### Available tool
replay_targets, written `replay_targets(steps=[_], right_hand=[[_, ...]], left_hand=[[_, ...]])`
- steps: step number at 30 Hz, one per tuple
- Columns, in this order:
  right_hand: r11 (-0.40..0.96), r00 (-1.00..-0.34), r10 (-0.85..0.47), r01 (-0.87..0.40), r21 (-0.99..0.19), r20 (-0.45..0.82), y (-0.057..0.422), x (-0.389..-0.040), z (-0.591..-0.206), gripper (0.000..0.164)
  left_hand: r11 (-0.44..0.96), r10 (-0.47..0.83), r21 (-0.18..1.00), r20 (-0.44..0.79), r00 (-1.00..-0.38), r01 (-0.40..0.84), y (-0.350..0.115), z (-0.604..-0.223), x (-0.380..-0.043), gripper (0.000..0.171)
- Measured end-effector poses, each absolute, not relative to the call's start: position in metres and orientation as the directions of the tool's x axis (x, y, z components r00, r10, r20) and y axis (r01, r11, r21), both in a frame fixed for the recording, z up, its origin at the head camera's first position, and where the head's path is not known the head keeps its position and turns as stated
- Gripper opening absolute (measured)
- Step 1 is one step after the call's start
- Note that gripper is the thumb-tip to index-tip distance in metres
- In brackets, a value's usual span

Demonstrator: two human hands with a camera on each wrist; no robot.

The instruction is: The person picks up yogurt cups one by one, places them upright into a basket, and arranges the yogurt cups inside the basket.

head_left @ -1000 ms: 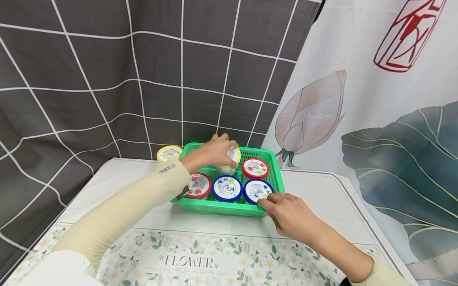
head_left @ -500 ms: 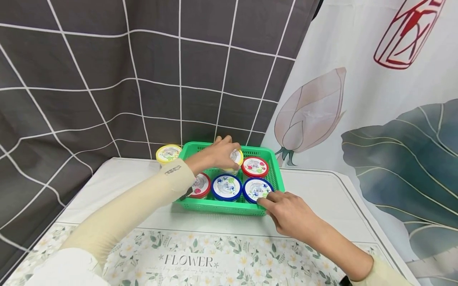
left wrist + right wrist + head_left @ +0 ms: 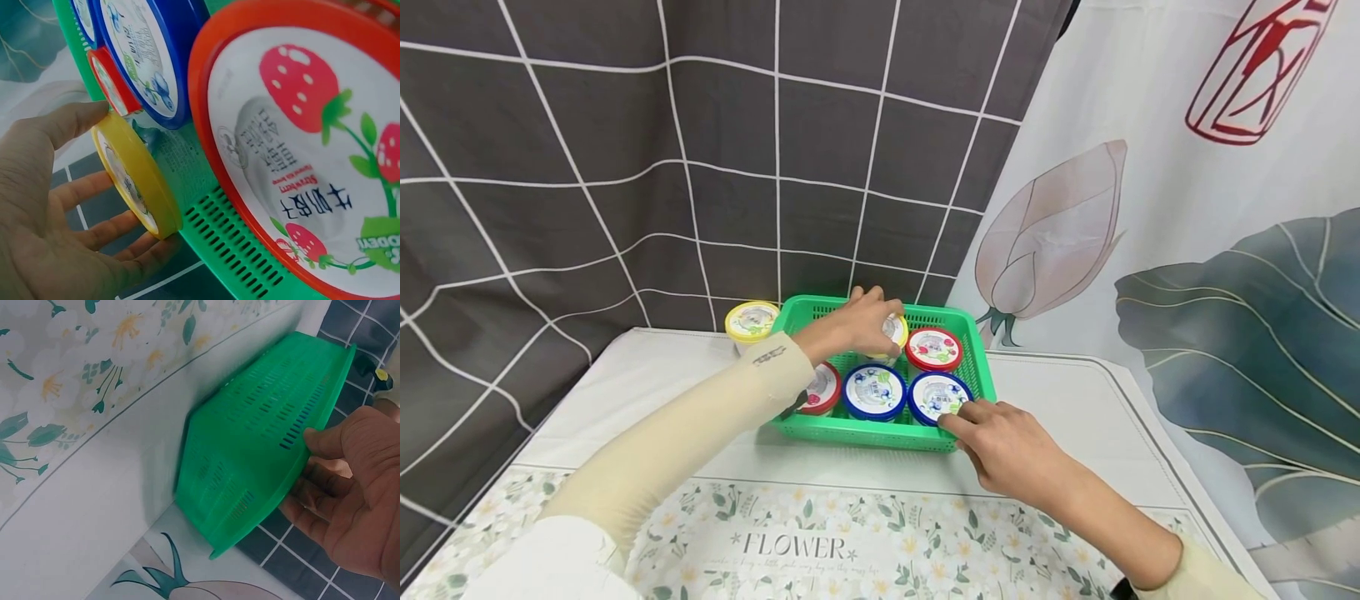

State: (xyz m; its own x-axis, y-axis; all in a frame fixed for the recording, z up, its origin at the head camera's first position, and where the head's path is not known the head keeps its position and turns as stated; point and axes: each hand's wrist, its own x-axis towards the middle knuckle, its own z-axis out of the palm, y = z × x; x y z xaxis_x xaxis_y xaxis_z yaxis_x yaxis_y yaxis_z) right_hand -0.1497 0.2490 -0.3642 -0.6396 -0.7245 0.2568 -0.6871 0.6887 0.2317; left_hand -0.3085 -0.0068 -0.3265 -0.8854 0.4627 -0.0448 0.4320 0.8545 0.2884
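My left hand [image 3: 859, 323] reaches across the back row of a green plastic basket [image 3: 865, 432] and holds a yellow-lidded tub [image 3: 139, 178] by its lid, thumb on one side and fingers on the other. Beside it in the basket is a red-lidded tub [image 3: 934, 350]. The front row holds another red-lidded tub [image 3: 824, 390] with strawberries printed on it, partly behind my left wrist, and two blue-lidded tubs, one in the middle [image 3: 876, 392] and one at the right [image 3: 936, 395]. At the front right corner, my right hand [image 3: 1011, 450] grips the basket's rim, thumb outside.
Another yellow-lidded tub [image 3: 752, 321] stands on the white table [image 3: 1060, 417] just outside the basket's left end. Close behind the basket hangs a dark grid-patterned curtain [image 3: 715, 167]. A floral mat [image 3: 805, 542] covers the table's front.
Over the first half second my left hand shifted slightly right and down with the yellow-lidded tub; since then it is nearly still. My right hand keeps its place on the rim.
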Motion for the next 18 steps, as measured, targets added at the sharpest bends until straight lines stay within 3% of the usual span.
replay_targets(steps=[18], right_hand=[[0.682, -0.633, -0.730, -0.693, 0.232, 0.256, 0.2484, -0.1499, -0.3632, 0.037]], left_hand=[[0.875, 0.422, 0.307, -0.112, -0.900, 0.373, -0.0091, -0.3347, -0.3142, 0.066]])
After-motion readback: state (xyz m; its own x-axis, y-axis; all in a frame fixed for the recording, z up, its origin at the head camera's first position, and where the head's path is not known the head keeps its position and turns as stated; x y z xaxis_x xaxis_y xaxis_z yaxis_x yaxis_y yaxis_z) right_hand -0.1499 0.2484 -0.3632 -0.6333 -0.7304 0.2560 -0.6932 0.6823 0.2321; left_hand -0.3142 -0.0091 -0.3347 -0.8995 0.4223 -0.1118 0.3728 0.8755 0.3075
